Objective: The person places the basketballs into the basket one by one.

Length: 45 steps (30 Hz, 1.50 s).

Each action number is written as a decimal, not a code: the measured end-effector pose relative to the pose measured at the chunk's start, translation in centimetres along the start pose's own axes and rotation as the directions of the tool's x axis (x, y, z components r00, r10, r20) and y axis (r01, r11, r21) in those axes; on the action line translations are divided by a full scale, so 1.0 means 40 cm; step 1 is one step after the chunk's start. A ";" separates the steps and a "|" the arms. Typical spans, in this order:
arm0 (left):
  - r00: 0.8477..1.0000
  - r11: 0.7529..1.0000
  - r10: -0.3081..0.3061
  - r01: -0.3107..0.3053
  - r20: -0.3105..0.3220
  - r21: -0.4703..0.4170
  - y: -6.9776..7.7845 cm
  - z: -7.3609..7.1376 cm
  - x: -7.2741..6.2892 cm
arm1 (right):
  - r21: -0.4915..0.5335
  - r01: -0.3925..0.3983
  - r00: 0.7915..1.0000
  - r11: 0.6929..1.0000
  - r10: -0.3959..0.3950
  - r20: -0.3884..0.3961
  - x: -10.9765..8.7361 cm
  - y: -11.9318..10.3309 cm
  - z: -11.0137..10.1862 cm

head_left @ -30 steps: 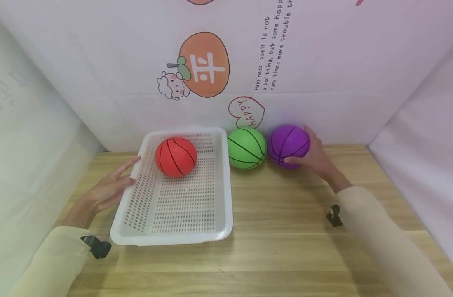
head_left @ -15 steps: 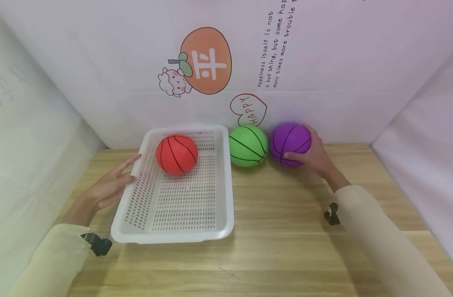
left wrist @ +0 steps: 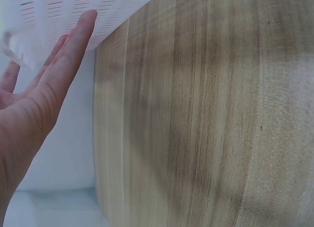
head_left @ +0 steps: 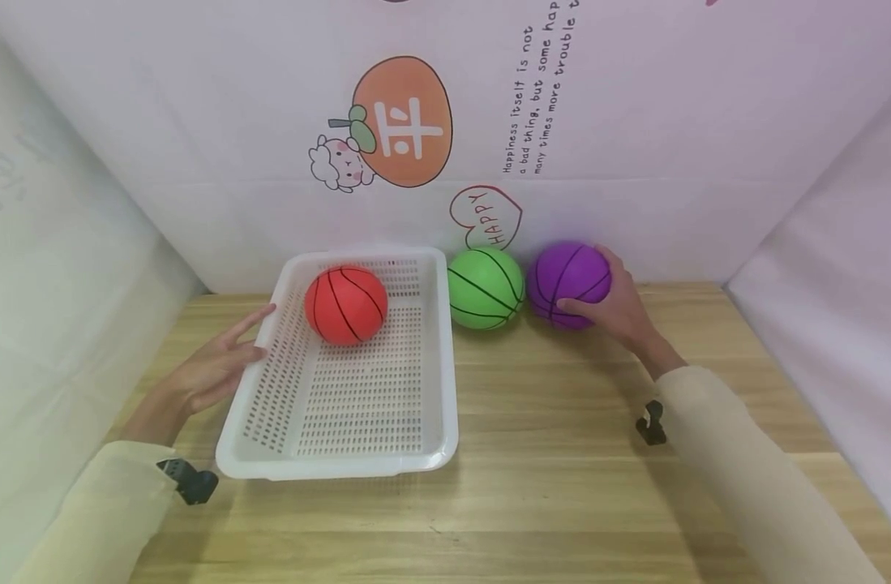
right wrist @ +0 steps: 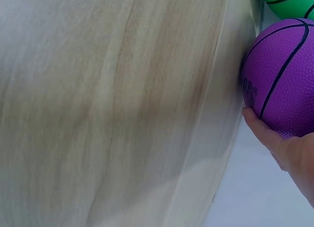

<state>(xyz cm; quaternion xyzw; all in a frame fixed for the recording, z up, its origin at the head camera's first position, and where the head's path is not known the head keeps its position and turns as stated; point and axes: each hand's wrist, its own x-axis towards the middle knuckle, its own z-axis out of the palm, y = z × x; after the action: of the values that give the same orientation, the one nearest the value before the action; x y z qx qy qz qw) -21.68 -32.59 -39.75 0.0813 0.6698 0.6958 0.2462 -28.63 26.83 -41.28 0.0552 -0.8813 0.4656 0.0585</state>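
Observation:
A white plastic basket (head_left: pixel 451 389) with slotted walls stands left of centre and contains a red toy basketball (head_left: pixel 346 306) at its far end. My left hand (head_left: pixel 215 365) touches the basket's left side; in the left wrist view, its straight fingers (left wrist: pixel 66 65) lie along the outer wall. A purple toy basketball (head_left: pixel 562 284) sits against the back wall at right. My right hand (head_left: pixel 616 308) holds it from the right, thumb in front, the other fingers partly hidden behind. Between basket and purple ball is a green toy basketball (head_left: pixel 485 288).
Everything stands on a wooden table (head_left: pixel 562 487). A white printed cloth (head_left: pixel 635 122) rises behind it, and plain white cloth walls (head_left: pixel 839 268) close off both sides. Wood surface stretches in front of the balls and to the basket's right.
The whole view shifts slightly with the head. Both hands, the basket and the balls keep their places relative to each other.

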 end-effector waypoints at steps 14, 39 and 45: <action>1.000 1.000 -0.012 0.012 -0.018 0.025 0.000 0.000 -0.002 | -0.077 0.022 0.999 0.997 -0.018 0.048 -0.014 -0.023 -0.062; 1.000 0.998 -0.016 0.017 -0.014 0.056 0.007 0.003 0.011 | -0.033 0.018 0.989 0.999 -0.013 0.144 -0.038 -0.110 -0.123; 1.000 0.999 -0.020 0.020 -0.020 0.042 0.008 0.005 0.004 | -0.049 0.052 0.984 0.997 -0.043 0.172 -0.036 -0.149 -0.122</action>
<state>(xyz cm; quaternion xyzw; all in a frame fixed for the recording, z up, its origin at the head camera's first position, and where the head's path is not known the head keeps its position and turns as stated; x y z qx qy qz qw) -21.80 -32.35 -39.47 0.0730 0.6875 0.6797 0.2449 -26.06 27.60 -33.93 0.1142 -0.8935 0.4342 -0.0046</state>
